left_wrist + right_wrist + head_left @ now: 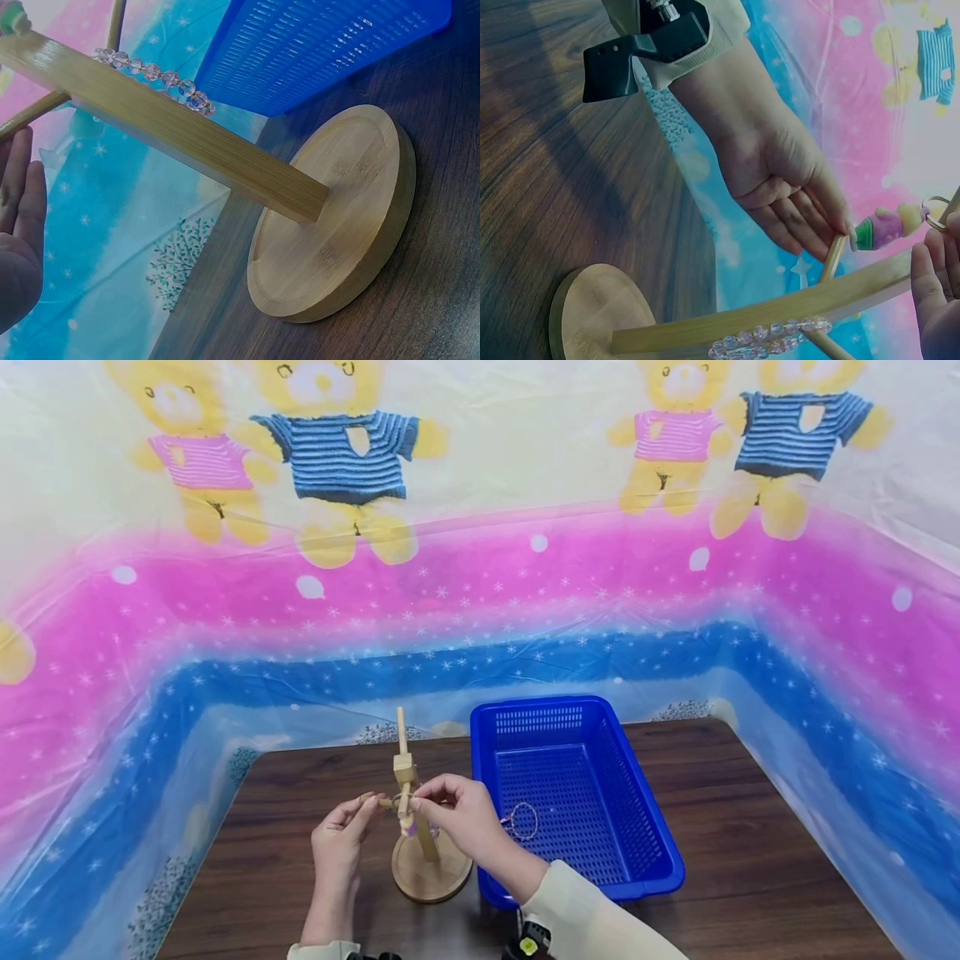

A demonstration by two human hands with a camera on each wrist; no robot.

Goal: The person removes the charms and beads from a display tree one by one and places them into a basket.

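A wooden stand with side pegs (432,878) has a round base and an upright post (187,142). My left hand (337,839) pinches the tip of its left peg (832,259) between thumb and fingers. My right hand (468,818) pinches the metal ring (930,221) of a keychain at the front top peg. From that ring hangs a small purple, yellow and green figure (889,228). A clear pink beaded bracelet (171,78) hangs on the opposite peg. Beneath the left peg is a pale blue star-shaped charm (801,270).
Just right of the stand sits a blue perforated basket (652,827), with a thin beaded bracelet (525,821) inside near its left wall. Both stand on a dark wood table (750,827). Behind it hangs a printed curtain (525,568) with bears and snowflakes.
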